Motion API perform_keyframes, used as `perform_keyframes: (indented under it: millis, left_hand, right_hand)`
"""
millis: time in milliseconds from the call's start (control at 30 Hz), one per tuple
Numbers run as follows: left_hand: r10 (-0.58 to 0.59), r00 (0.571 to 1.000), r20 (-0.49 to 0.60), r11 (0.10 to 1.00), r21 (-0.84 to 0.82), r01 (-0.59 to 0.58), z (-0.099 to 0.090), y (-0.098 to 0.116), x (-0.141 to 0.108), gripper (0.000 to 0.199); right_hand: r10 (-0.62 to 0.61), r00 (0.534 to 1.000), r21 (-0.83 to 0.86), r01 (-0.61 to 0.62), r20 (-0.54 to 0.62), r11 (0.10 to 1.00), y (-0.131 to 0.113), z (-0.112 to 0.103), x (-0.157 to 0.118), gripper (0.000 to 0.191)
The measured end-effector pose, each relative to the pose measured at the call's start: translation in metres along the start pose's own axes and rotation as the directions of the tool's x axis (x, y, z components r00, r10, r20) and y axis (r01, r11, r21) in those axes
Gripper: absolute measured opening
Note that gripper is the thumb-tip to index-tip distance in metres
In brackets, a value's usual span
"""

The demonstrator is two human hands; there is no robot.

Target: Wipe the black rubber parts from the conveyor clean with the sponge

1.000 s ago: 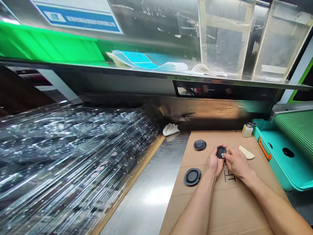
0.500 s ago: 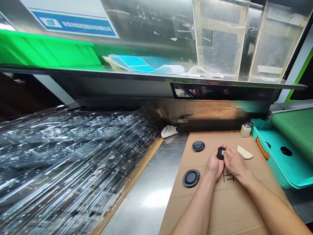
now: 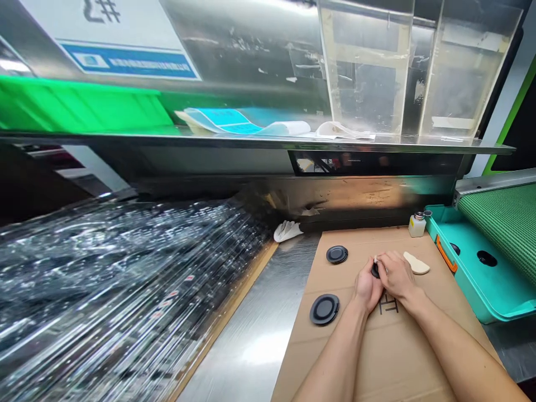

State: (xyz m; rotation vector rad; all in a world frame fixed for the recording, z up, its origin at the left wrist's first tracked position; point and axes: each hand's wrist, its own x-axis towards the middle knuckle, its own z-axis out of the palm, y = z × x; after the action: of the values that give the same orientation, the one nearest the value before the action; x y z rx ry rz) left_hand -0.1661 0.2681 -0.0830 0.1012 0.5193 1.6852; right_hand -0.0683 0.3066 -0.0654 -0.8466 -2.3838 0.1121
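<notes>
My left hand [image 3: 367, 288] is shut on a black round rubber-edged disc [image 3: 376, 271], which is mostly hidden behind my fingers. My right hand [image 3: 396, 276] is pressed up against it, pinching a small white wipe [image 3: 376, 259] at the disc's upper edge. Two similar black discs lie on the brown cardboard sheet [image 3: 397, 357]: a smaller-looking one [image 3: 337, 254] ahead of my hands and another [image 3: 324, 309] to their left. A cream pad [image 3: 416, 263] lies just beyond my right hand.
A small bottle with a metal top [image 3: 417, 225] stands at the cardboard's far edge. A turquoise case with an orange handle [image 3: 446, 254] is to the right. Left of the steel table [image 3: 251, 346] lies a stack of transparent sheets [image 3: 125, 279], with white gloves [image 3: 287, 231] beyond.
The black disc has turned in my hands, so less of its face shows. The white wipe now sits at its upper edge. The view has tilted slightly upward.
</notes>
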Motion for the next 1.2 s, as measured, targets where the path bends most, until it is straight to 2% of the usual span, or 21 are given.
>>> perform_keyframes:
  millis: [100,167,267,333,467,567,700,767,900,1033,1133,1200]
  left_hand:
    - [0.023,1.0,-0.012,1.0,0.002,-0.022,0.0,0.001,0.0,0.03]
    - [0.021,0.999,-0.031,1.0,0.017,-0.02,0.0,0.002,-0.001,0.032]
    - [-0.011,1.0,-0.025,0.999,0.036,0.012,-0.001,0.0,-0.002,0.03]
    - [-0.012,1.0,-0.008,0.999,0.031,0.012,-0.001,-0.001,-0.002,0.028]
    - [0.018,1.0,-0.014,1.0,0.022,-0.018,-0.002,-0.002,0.0,0.033]
    - [0.018,0.999,-0.033,0.999,0.052,-0.017,-0.002,0.0,0.0,0.032]
    - [0.022,0.998,-0.061,0.996,0.083,-0.017,-0.002,0.004,0.0,0.032]
    - [0.039,0.997,-0.065,0.997,0.072,-0.034,-0.002,0.006,0.0,0.033]
    - [0.055,0.996,-0.073,0.998,0.022,-0.053,-0.003,0.009,-0.001,0.034]
    - [0.064,0.995,-0.078,0.998,0.026,-0.062,-0.002,0.009,-0.001,0.033]
    - [0.064,0.995,-0.075,0.998,0.035,-0.061,-0.002,0.009,-0.001,0.032]
    - [0.067,0.995,-0.073,0.997,0.029,-0.065,-0.002,0.009,-0.001,0.032]
  right_hand:
    - [0.085,0.996,-0.112,-0.085,-0.001,0.99,0.001,0.001,-0.003,0.02]
    - [0.1,0.995,-0.132,-0.095,0.03,0.987,-0.001,0.001,-0.008,0.017]
    - [0.024,0.998,-0.052,-0.021,0.056,0.998,-0.006,0.0,-0.013,0.015]
    - [-0.004,1.0,-0.017,0.005,0.027,1.0,-0.008,0.001,-0.009,0.017]
    - [0.11,0.994,-0.105,-0.112,-0.023,0.988,-0.002,0.001,0.001,0.021]
    - [0.194,0.981,-0.165,-0.19,0.007,0.968,0.005,-0.002,-0.003,0.021]
    - [0.257,0.963,-0.156,-0.244,0.076,0.957,0.004,-0.006,-0.015,0.017]
    - [0.246,0.964,-0.119,-0.234,0.103,0.965,0.0,-0.006,-0.018,0.016]
    - [0.131,0.982,-0.025,-0.129,0.133,0.991,-0.005,-0.004,-0.016,0.014]
    - [0.163,0.981,-0.046,-0.159,0.104,0.986,-0.003,-0.002,-0.014,0.014]
    - [0.071,0.989,-0.013,-0.07,0.13,0.997,-0.002,-0.001,-0.016,0.012]
    - [0.059,0.99,-0.008,-0.058,0.126,0.998,-0.002,-0.002,-0.017,0.012]
